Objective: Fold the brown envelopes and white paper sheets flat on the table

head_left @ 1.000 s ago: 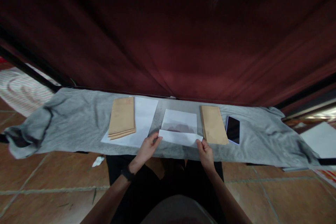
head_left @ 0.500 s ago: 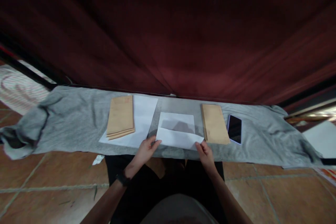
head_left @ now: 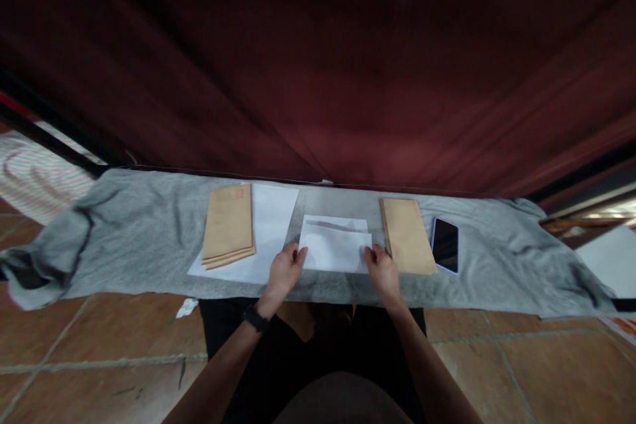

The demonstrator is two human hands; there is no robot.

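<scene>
A sheet of white paper (head_left: 334, 253) lies in front of me, its near part folded up over the far part, with a thin shadow between the two layers. My left hand (head_left: 287, 269) pinches the left edge of the folded flap between thumb and fingers. At the flap's right edge, my right hand (head_left: 382, 271) grips it in the same way. To the left, a stack of brown envelopes (head_left: 228, 222) rests on more white paper (head_left: 273, 212). Close beyond my right hand is another stack of brown envelopes (head_left: 408, 235).
A phone (head_left: 445, 245) lies right of the right-hand envelopes. Grey cloth (head_left: 144, 232) covers the narrow bench. Behind it hangs a dark red curtain (head_left: 318, 79). A crumpled white scrap (head_left: 187, 307) is on the tiled floor (head_left: 114, 331).
Both hands have moved up and away from me with the paper's near edge. The flap now covers more of the far part, and my hands are closer together.
</scene>
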